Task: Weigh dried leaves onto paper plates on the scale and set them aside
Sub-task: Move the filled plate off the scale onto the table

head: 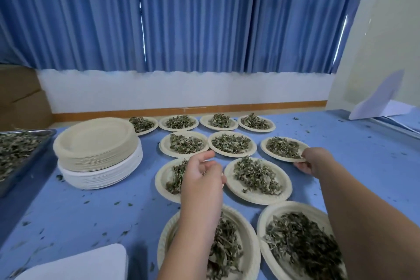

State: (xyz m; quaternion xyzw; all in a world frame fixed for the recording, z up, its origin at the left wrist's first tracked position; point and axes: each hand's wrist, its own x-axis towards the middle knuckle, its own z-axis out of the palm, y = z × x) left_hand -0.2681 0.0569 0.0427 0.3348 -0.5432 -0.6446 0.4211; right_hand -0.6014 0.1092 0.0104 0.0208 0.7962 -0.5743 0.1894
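Several paper plates with heaps of dried leaves lie in rows on the blue table. My right hand [312,161] holds the near rim of the filled plate [270,151] at the right end of the second row, thumb on top, fingers under. My left hand [202,173] hovers with loosely curled fingers over another filled plate [162,180]; it seems to hold nothing. A stack of empty plates [95,141] stands at the left. A metal tray of loose leaves [16,150] sits at the far left edge. No scale display shows.
A white flat object [91,263] lies at the bottom left corner. Two filled plates [247,245] sit nearest me under my arms. Leaf crumbs are scattered across the table [91,216]. A sheet of white paper [381,98] leans at the right wall. Blue curtains hang behind.
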